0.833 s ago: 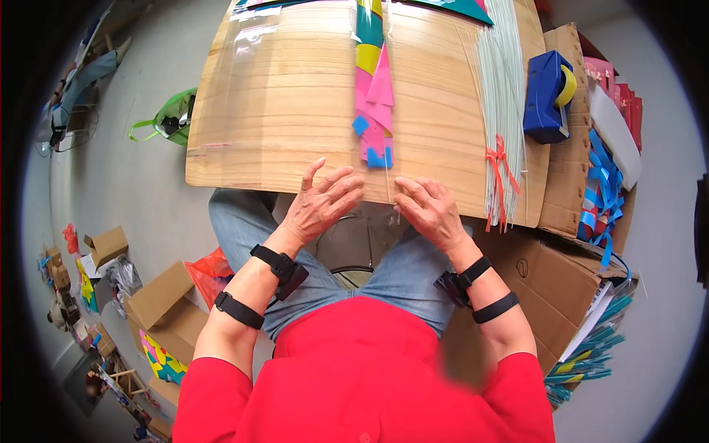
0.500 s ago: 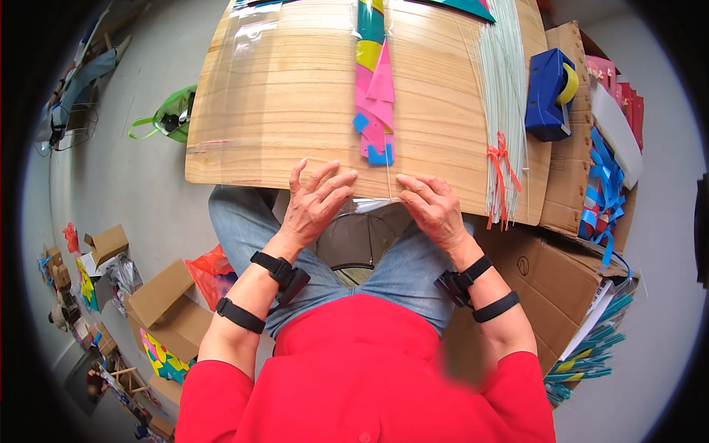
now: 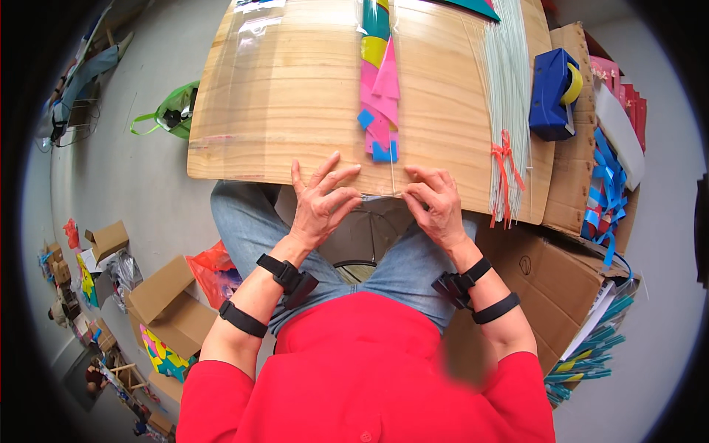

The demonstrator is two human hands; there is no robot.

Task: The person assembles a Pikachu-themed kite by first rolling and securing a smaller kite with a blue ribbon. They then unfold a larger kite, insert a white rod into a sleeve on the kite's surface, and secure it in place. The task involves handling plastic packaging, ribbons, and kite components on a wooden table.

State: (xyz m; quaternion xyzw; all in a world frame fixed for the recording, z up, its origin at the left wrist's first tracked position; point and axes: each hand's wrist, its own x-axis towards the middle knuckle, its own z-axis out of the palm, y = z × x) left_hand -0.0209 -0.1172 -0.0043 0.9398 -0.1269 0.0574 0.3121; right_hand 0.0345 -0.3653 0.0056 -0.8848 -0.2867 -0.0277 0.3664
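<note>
A long clear plastic sleeve [image 3: 380,174] lies on the wooden table [image 3: 295,96], its near end at the front edge. Inside it is a narrow folded bundle [image 3: 378,111] of pink, yellow, teal and blue sheet, with a thin white stick running along it. My left hand [image 3: 321,203] holds the left corner of the sleeve's end between thumb and forefinger, its other fingers spread over the table edge. The right corner is pinched by my right hand [image 3: 437,210], beside the stick's tip. A pale strip of the sleeve's end shows between both hands.
Right of the sleeve lies a bundle of thin white sticks [image 3: 509,96] tied with red ribbon [image 3: 504,159]. A blue tape dispenser [image 3: 548,96] stands beyond it, by cardboard boxes [image 3: 550,284]. Clear film [image 3: 240,96] covers the table's left part.
My fingers have curled from lying along the table edge to pinching the sleeve's end. The pale flap that hung below the edge now shows as a thinner strip.
</note>
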